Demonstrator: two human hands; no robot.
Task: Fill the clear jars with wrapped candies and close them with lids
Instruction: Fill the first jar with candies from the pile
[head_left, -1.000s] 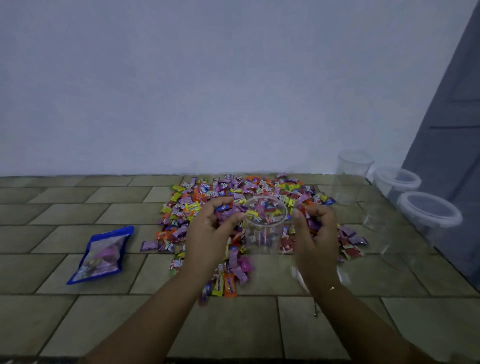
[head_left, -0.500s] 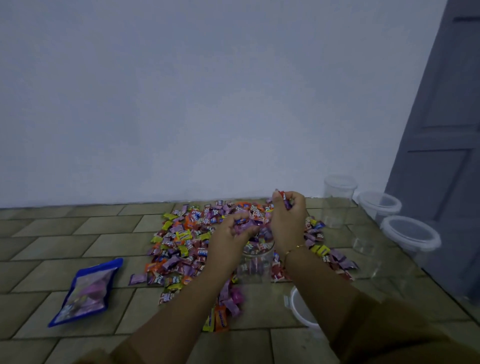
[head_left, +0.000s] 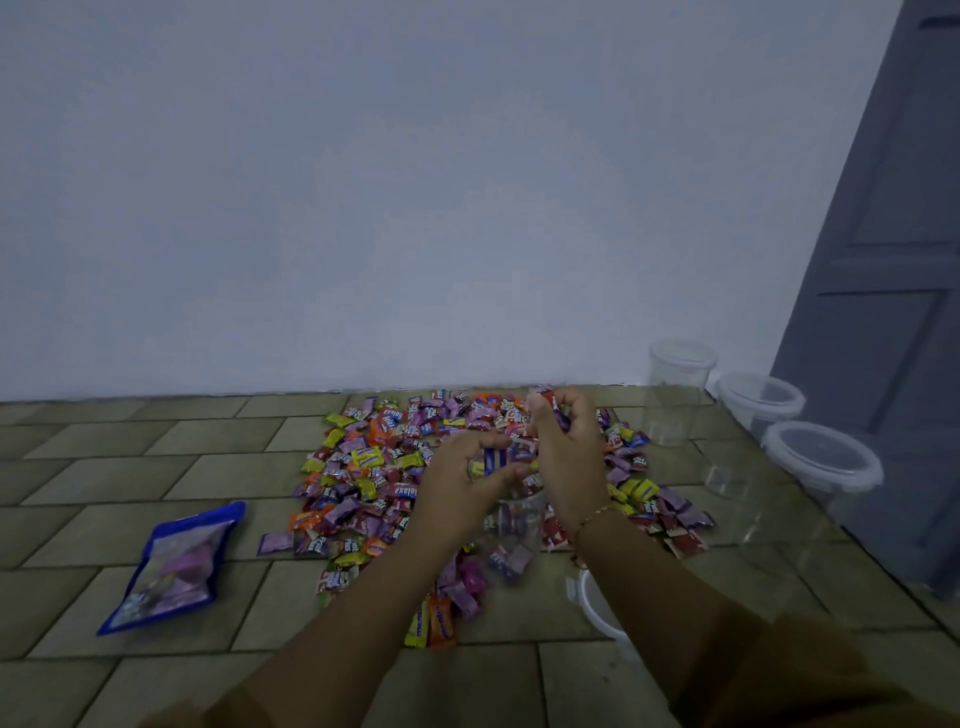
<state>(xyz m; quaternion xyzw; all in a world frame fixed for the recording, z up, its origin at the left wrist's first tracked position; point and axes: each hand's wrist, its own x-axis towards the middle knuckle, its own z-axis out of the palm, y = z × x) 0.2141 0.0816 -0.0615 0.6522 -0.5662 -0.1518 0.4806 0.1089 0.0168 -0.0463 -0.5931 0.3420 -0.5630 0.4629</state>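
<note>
A pile of wrapped candies (head_left: 384, 462) in many colours lies spread on the tiled floor (head_left: 156, 457). An open clear jar (head_left: 514, 540) stands at the pile's near edge with a few candies in its bottom. My left hand (head_left: 462, 483) hovers over the jar's mouth, shut on blue and purple candies. My right hand (head_left: 566, 447) is just to the right of it, above the jar's rim, shut on a bunch of candies. A white lid (head_left: 592, 608) lies on the floor under my right forearm, partly hidden.
A blue candy bag (head_left: 171, 566) lies on the floor at the left. At the right stand an open clear jar (head_left: 675, 395) near the wall and two lidded jars (head_left: 758, 405) (head_left: 821, 462) beside a grey door (head_left: 893, 312). A white wall runs behind.
Both hands rose from the candy pile beside the jar to above its mouth, each holding candies. The camera tilted up, showing more wall.
</note>
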